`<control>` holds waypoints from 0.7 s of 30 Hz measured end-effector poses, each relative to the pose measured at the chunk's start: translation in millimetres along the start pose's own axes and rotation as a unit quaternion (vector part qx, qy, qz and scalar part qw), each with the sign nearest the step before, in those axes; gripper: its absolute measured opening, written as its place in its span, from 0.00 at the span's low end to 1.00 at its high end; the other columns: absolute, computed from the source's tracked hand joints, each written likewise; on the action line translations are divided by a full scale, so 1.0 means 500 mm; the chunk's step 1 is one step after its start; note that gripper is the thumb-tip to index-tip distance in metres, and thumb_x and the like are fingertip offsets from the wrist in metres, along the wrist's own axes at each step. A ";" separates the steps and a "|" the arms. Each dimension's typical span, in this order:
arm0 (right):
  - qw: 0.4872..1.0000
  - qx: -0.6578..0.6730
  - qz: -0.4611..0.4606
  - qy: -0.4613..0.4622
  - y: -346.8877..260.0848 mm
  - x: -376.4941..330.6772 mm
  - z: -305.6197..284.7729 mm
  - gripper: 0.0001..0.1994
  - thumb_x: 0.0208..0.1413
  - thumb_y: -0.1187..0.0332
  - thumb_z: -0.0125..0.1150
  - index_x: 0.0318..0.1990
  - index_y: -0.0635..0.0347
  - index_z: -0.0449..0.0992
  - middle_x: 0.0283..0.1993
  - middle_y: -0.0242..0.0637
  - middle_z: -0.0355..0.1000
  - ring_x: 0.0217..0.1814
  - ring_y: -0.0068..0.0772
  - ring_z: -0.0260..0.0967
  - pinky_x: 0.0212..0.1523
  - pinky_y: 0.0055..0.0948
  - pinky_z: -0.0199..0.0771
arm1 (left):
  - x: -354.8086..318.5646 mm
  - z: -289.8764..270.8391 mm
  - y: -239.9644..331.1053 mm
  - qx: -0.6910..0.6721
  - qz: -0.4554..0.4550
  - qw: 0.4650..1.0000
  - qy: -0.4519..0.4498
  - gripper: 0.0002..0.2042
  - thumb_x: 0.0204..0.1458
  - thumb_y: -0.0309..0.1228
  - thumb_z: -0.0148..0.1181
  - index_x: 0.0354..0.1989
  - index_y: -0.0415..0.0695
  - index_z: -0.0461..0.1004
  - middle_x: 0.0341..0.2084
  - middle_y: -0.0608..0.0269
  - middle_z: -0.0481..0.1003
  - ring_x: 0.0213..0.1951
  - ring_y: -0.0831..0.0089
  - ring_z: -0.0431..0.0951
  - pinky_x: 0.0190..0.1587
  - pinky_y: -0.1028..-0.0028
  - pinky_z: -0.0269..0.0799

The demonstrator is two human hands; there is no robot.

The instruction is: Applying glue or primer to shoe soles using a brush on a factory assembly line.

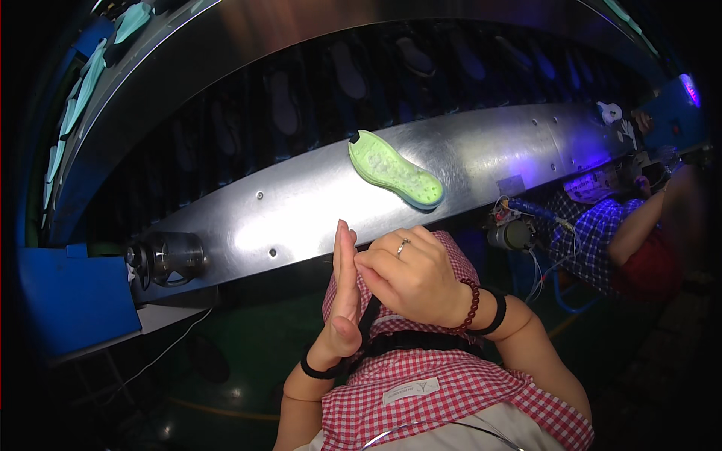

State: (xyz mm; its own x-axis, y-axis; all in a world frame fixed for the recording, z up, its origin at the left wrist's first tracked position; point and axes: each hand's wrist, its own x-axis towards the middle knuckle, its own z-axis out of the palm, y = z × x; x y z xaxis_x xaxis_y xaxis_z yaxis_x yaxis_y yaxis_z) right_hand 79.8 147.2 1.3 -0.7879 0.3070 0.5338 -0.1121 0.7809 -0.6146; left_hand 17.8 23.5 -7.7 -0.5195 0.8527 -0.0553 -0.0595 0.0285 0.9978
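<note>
our left hand point(344, 289) lies flat, its grip open and empty; our right hand point(412, 276), grip curled shut on nothing, rubs it; green shoe sole point(394, 171) waits beyond on the steel counter point(301, 203).

A shoe factory line is shown. A green shoe sole point(395, 171) is laid on a long curved steel surface point(496, 154), dark soles point(284, 103) are carried on a belt behind, and a co-worker in a checked shirt point(583, 229) is seated alongside.

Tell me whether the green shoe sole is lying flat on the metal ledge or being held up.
Lying flat. The green shoe sole rests on the metal ledge, apart from both hands: the left hand and right hand are below it.
</note>
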 end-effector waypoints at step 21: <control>0.957 0.260 0.120 -0.058 0.016 0.007 -0.011 0.03 0.42 0.73 0.58 0.26 0.62 0.73 0.25 0.35 0.69 0.27 0.33 0.67 0.29 0.29 0.67 | 0.000 -0.013 0.013 -0.264 0.004 0.961 -0.086 0.54 0.37 0.75 0.15 0.64 0.38 0.35 0.65 0.53 0.33 0.66 0.61 0.33 0.64 0.60 0.25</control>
State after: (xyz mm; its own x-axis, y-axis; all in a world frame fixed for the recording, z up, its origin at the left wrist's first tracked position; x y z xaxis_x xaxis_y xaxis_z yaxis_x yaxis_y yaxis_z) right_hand 79.5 157.3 1.4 -0.8867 0.3581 0.2924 -0.1821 0.3108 -0.9329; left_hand 11.7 20.2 -1.7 -0.3764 0.9265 0.0045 -0.5039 -0.2088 0.8382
